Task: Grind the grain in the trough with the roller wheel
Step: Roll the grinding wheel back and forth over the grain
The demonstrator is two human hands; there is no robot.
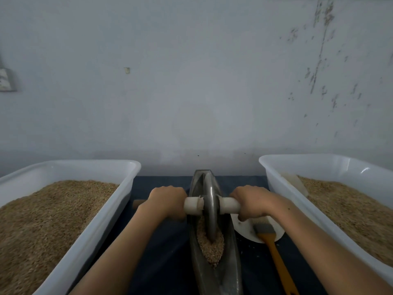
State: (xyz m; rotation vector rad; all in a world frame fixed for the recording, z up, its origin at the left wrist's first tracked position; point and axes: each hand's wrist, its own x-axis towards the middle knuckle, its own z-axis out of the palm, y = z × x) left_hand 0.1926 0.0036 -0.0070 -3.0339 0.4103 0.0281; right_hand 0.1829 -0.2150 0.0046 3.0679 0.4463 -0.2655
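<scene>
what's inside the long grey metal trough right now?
The long grey metal trough holds a pile of tan grain at its near middle, with the metal roller wheel standing in it. The wheel hides whatever grain lies beneath and beyond it.

Head-worn, wide-angle, looking forward and down. Close above the trough (214,252), facing a wall (191,81). Single view only.

A pale grey-blue wall (191,81) fills the view, its paint flaking and scuffed toward the upper right. A dark blue cloth (161,241) covers the bench below. Light is dim and even.
</scene>
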